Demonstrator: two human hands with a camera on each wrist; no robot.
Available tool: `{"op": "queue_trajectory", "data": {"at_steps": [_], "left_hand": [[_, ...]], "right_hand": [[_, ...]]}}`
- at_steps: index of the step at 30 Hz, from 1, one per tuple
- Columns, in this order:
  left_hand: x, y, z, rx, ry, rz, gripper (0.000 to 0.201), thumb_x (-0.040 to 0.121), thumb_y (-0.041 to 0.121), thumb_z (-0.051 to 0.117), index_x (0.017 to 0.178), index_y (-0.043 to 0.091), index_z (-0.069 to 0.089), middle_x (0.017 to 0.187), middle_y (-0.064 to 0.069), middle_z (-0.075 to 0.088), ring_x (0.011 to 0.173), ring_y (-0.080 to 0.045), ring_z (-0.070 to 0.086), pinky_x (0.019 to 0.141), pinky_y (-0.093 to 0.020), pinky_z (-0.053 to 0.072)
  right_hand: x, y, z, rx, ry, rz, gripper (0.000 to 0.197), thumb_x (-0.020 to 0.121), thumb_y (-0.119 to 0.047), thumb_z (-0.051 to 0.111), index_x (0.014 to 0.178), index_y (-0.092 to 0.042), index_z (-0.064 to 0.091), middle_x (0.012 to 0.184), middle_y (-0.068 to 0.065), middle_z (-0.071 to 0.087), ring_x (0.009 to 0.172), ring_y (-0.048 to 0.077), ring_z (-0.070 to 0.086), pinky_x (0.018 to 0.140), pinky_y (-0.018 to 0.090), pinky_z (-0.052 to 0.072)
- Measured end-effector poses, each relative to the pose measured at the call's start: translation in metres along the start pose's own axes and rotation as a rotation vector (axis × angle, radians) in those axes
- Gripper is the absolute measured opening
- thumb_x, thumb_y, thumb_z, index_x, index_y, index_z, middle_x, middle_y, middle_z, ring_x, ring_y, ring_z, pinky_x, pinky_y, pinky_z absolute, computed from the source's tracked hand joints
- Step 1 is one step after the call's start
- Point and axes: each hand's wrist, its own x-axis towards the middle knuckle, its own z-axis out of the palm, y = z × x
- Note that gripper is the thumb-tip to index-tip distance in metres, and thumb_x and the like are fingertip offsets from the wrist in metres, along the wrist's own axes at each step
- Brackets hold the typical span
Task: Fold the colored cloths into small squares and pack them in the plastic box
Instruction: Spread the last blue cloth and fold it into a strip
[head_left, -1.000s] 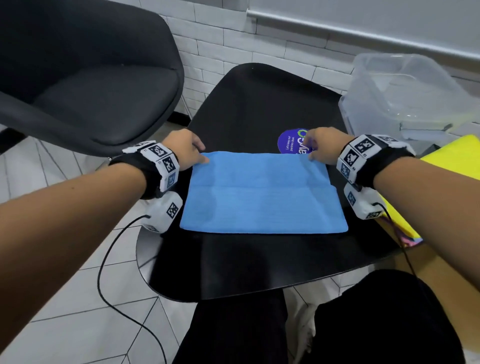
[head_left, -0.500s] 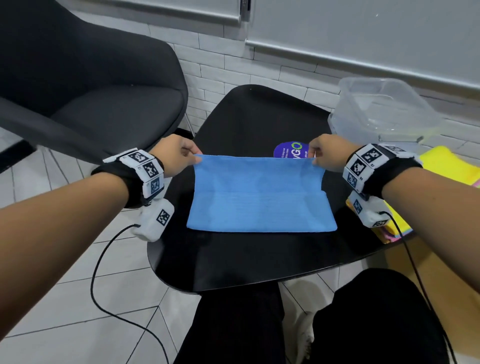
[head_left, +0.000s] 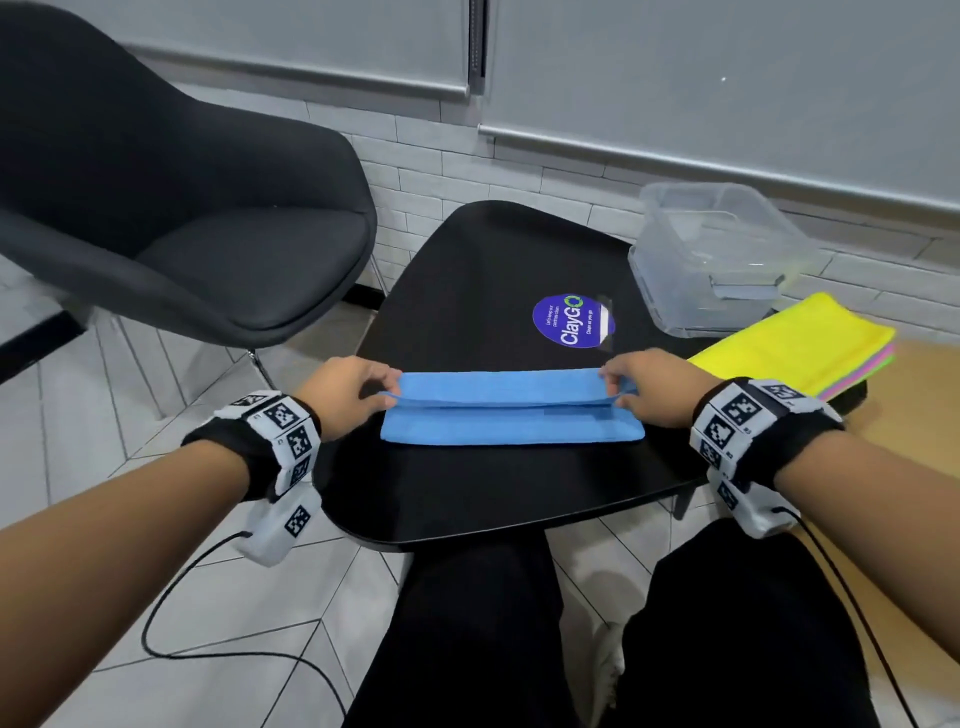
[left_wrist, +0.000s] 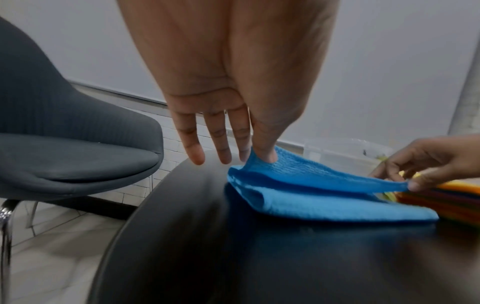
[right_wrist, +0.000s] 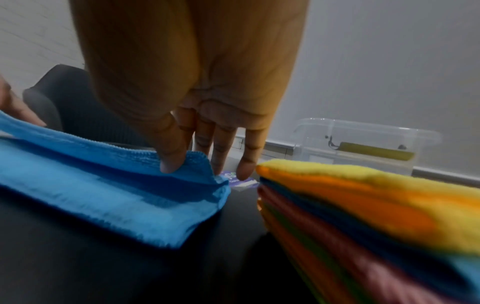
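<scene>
Both hands (head_left: 348, 397) (head_left: 647, 387) pinch blue cloth (head_left: 511, 415) corners; cloth stack (head_left: 800, 345), plastic box (head_left: 717, 260) right.

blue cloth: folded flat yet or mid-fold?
Mid-fold: both hands, left hand and right hand, pinch the blue cloth's upper layer, raised above the lower one.

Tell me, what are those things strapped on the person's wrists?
Each bare forearm wears a black band carrying white blocks printed with black square-code markers: left wrist band, right wrist band. A white camera pod hangs under each wrist, trailing a thin black cable. No sleeves.
</scene>
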Motion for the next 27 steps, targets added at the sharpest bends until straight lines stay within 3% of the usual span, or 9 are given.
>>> {"op": "queue_trajectory", "data": {"at_steps": [4,8,11,13,16,18,21,24,27], "left_hand": [[-0.007,0.003,0.007,0.120,-0.065,-0.004,0.006,0.091,0.014,0.061,0.088,0.019,0.062,0.129,0.002,0.060,0.120,-0.016,0.054,0.091,-0.020,0.033],[-0.011,0.006,0.013,0.208,-0.125,-0.018,0.020,0.089,0.010,0.057,0.076,0.026,0.052,0.125,-0.003,0.062,0.107,-0.020,0.058,0.087,-0.026,0.040],[-0.013,0.010,0.015,0.266,-0.147,-0.111,0.023,0.081,0.006,0.049,0.081,0.029,0.052,0.130,0.002,0.058,0.107,-0.020,0.058,0.081,-0.024,0.042],[-0.012,0.020,0.014,0.331,-0.185,-0.149,0.024,0.076,0.006,0.047,0.086,0.026,0.054,0.121,0.002,0.059,0.103,-0.021,0.057,0.079,-0.028,0.045],[-0.004,0.039,0.020,0.409,-0.080,-0.099,0.020,0.081,0.007,0.045,0.094,0.019,0.055,0.115,0.000,0.056,0.107,-0.023,0.052,0.087,-0.032,0.042],[0.005,0.054,0.033,0.380,-0.009,-0.074,0.029,0.086,0.007,0.043,0.112,0.017,0.052,0.129,-0.002,0.049,0.120,-0.023,0.046,0.095,-0.034,0.037],[0.017,0.070,0.059,0.431,-0.071,-0.128,0.051,0.095,0.009,0.037,0.145,0.011,0.026,0.158,-0.007,0.014,0.146,-0.023,0.013,0.114,-0.042,0.022],[0.023,0.069,0.077,0.475,-0.179,-0.232,0.055,0.103,0.019,0.026,0.152,0.009,0.002,0.161,-0.006,-0.006,0.148,-0.026,-0.002,0.116,-0.048,0.013],[0.022,0.060,0.082,0.453,-0.238,-0.280,0.055,0.104,0.025,0.020,0.152,0.010,-0.004,0.160,-0.005,-0.011,0.148,-0.025,-0.005,0.118,-0.049,0.010]], "right_hand": [[-0.007,0.000,0.016,-0.015,-0.027,0.010,0.019,0.084,-0.015,0.062,0.078,-0.027,0.049,0.113,0.004,0.063,0.107,0.026,0.057,0.092,0.039,0.047],[-0.011,-0.004,0.026,-0.041,-0.030,-0.008,0.022,0.084,-0.013,0.059,0.078,-0.028,0.044,0.097,-0.003,0.056,0.093,0.020,0.056,0.080,0.030,0.046],[-0.017,-0.008,0.032,-0.035,-0.045,-0.043,0.022,0.077,-0.008,0.056,0.077,-0.026,0.044,0.110,-0.004,0.053,0.095,0.023,0.058,0.084,0.035,0.048],[-0.021,-0.014,0.029,-0.054,-0.069,-0.010,0.016,0.074,-0.008,0.053,0.081,-0.021,0.048,0.116,-0.006,0.049,0.097,0.023,0.058,0.085,0.035,0.047],[-0.018,-0.034,0.018,-0.123,0.043,0.021,0.012,0.081,-0.015,0.049,0.092,-0.019,0.052,0.112,-0.002,0.048,0.103,0.024,0.054,0.084,0.036,0.044],[-0.011,-0.053,0.016,-0.115,0.132,0.021,0.023,0.087,-0.016,0.045,0.109,-0.016,0.051,0.118,0.002,0.047,0.110,0.026,0.050,0.089,0.040,0.041],[0.000,-0.087,0.031,-0.077,0.109,0.002,0.042,0.095,-0.015,0.039,0.136,-0.011,0.036,0.146,0.006,0.032,0.134,0.025,0.032,0.101,0.044,0.034],[0.011,-0.114,0.055,-0.073,-0.013,0.004,0.056,0.103,-0.027,0.027,0.152,-0.012,0.007,0.161,0.002,-0.003,0.148,0.023,-0.001,0.114,0.053,0.017],[0.019,-0.120,0.069,-0.031,-0.078,0.000,0.056,0.103,-0.035,0.018,0.153,-0.023,-0.007,0.160,-0.004,-0.013,0.148,0.023,-0.010,0.115,0.057,0.006]]}}
